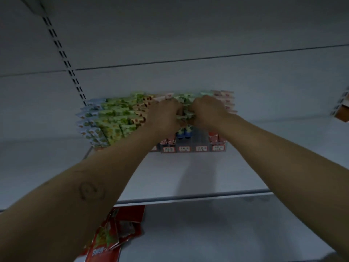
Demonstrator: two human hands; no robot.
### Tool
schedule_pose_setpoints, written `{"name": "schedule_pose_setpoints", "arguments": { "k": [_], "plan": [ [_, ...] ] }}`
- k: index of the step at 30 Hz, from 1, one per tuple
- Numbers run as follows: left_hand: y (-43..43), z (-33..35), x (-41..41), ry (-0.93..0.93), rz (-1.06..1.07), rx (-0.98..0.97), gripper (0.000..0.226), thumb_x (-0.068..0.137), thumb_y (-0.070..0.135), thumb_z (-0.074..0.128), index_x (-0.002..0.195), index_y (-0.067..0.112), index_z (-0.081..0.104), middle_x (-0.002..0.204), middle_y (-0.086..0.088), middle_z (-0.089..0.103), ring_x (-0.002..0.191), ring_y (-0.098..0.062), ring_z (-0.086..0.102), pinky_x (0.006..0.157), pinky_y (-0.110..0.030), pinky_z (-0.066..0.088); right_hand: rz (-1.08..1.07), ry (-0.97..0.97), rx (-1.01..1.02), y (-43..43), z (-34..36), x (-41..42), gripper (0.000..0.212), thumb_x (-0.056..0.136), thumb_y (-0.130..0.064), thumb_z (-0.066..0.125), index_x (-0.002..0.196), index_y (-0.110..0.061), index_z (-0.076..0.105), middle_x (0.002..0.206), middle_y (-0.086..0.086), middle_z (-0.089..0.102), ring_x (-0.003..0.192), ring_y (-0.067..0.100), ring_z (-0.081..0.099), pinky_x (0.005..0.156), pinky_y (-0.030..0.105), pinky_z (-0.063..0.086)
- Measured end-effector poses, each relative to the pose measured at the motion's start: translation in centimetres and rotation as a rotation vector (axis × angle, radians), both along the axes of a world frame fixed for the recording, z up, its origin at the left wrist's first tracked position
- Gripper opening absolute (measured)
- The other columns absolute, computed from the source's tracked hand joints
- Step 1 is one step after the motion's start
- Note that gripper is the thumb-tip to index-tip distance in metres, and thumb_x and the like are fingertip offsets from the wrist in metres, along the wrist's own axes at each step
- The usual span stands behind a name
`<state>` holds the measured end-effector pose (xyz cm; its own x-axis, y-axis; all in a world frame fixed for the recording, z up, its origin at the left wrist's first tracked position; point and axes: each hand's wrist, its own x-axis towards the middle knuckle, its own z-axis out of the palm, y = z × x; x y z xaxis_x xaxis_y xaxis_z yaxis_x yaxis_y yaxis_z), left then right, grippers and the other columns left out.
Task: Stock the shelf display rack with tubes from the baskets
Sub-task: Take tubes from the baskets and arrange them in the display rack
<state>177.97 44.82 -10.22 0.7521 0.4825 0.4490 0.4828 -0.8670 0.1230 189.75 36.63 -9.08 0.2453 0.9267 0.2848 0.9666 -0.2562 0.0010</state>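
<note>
Few tubes (184, 116) half-hidden, L hand (166, 115) + R hand (207, 110)

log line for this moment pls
phase: stocking | left hand: grips green tubes | right hand: grips same tubes | where: middle of display rack | lower shelf: red packets

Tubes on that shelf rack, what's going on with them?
A person is reaching with both arms to the display rack on the white shelf. The left hand and right hand together grip a bunch of green tubes over the rack's middle. The rack's left side is already packed with stocked tubes, green and blue. The middle lanes look only partly filled. Red packets lie on the lower shelf.
</note>
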Motion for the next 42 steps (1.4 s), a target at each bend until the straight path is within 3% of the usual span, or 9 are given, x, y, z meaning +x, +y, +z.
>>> {"name": "schedule_pose_setpoints", "arguments": {
  "k": [3,10,15,17,20,23,29,38,42],
  "plan": [
    [1.2,-0.4,-0.1,-0.048,-0.090,-0.050,0.032,0.067,0.031,0.078,0.061,0.023,0.047,0.065,0.000,0.053,0.068,-0.026,0.058,0.060,-0.028,0.034,0.021,-0.026,0.036,0.0,-0.9,0.4,0.021,0.091,-0.027,0.059,0.099,-0.010,0.068,0.097,0.015,0.067,0.087,0.030,0.062,0.060,0.028,0.036],
    [2.3,-0.9,0.1,-0.022,-0.042,-0.014,0.047,0.070,0.019,0.079,0.054,0.030,0.037,0.057,0.013,0.040,0.067,-0.019,0.047,0.071,-0.031,0.030,0.040,-0.112,0.043,0.6,-1.9,0.9,0.028,0.090,-0.034,0.059,0.099,-0.010,0.069,0.095,0.014,0.068,0.088,0.033,0.063,0.066,0.034,0.047],
    [2.1,-0.9,0.0,-0.061,-0.090,-0.067,0.038,0.075,0.032,0.077,0.058,0.027,0.044,0.057,0.011,0.042,0.065,-0.020,0.046,0.069,-0.030,0.027,-0.051,-0.110,-0.005,1.7,-0.6,0.1,0.019,0.086,-0.022,0.064,0.074,-0.010,0.054,0.061,0.004,0.037,0.060,0.026,0.048,0.051,0.028,0.032],
    [2.0,-0.9,-0.1,-0.056,-0.083,-0.065,0.030,0.076,0.030,0.075,0.062,0.023,0.049,0.060,0.005,0.046,0.065,-0.019,0.044,0.067,-0.029,0.026,-0.052,-0.126,0.007,1.9,-0.7,-0.3,0.027,0.084,-0.022,0.064,0.069,-0.009,0.046,0.063,0.004,0.038,0.057,0.023,0.044,0.050,0.027,0.032],
    [1.7,-1.0,0.0,-0.066,-0.073,-0.039,0.020,0.074,0.024,0.067,0.064,0.020,0.050,0.063,0.001,0.048,0.066,-0.024,0.048,0.066,-0.029,0.025,-0.028,-0.108,0.017,1.3,-1.2,-0.1,0.021,0.087,-0.026,0.061,0.079,-0.007,0.056,0.066,0.004,0.040,0.068,0.027,0.051,0.052,0.027,0.033],
    [1.6,-1.0,0.0,-0.056,-0.045,-0.060,0.035,0.071,0.012,0.069,0.056,0.025,0.040,0.059,0.006,0.042,0.069,-0.025,0.051,0.067,-0.030,0.026,-0.004,-0.053,0.017,0.6,-1.5,0.4,0.027,0.087,-0.034,0.062,0.074,-0.011,0.059,0.062,0.003,0.044,0.064,0.021,0.043,0.047,0.024,0.025],
    [1.3,-1.0,0.1,-0.059,-0.044,-0.056,0.043,0.073,0.030,0.081,0.059,0.027,0.041,0.073,0.003,0.047,0.074,-0.021,0.050,0.069,-0.032,0.031,-0.023,-0.058,-0.018,0.5,-1.5,0.6,0.021,0.085,-0.026,0.064,0.080,-0.006,0.061,0.061,0.001,0.038,0.065,0.023,0.045,0.048,0.024,0.026],
    [1.4,-1.5,0.1,-0.101,-0.036,-0.072,0.051,0.073,0.024,0.078,0.053,0.028,0.031,0.063,0.002,0.042,0.070,-0.024,0.050,0.065,-0.035,0.038,-0.016,-0.112,-0.018,1.6,-1.0,0.2,0.034,0.088,-0.022,0.061,0.064,-0.009,0.040,0.063,0.003,0.036,0.060,0.021,0.040,0.051,0.028,0.030],
    [1.2,-1.8,0.2,-0.103,-0.013,-0.075,0.036,0.073,0.021,0.076,0.059,0.023,0.043,0.071,-0.004,0.051,0.076,-0.028,0.056,0.065,-0.037,0.044,0.008,-0.105,-0.005,1.3,-1.1,-0.4,0.025,0.091,-0.027,0.059,0.077,-0.009,0.048,0.075,0.008,0.043,0.070,0.025,0.049,0.058,0.030,0.035]
  ]
}}
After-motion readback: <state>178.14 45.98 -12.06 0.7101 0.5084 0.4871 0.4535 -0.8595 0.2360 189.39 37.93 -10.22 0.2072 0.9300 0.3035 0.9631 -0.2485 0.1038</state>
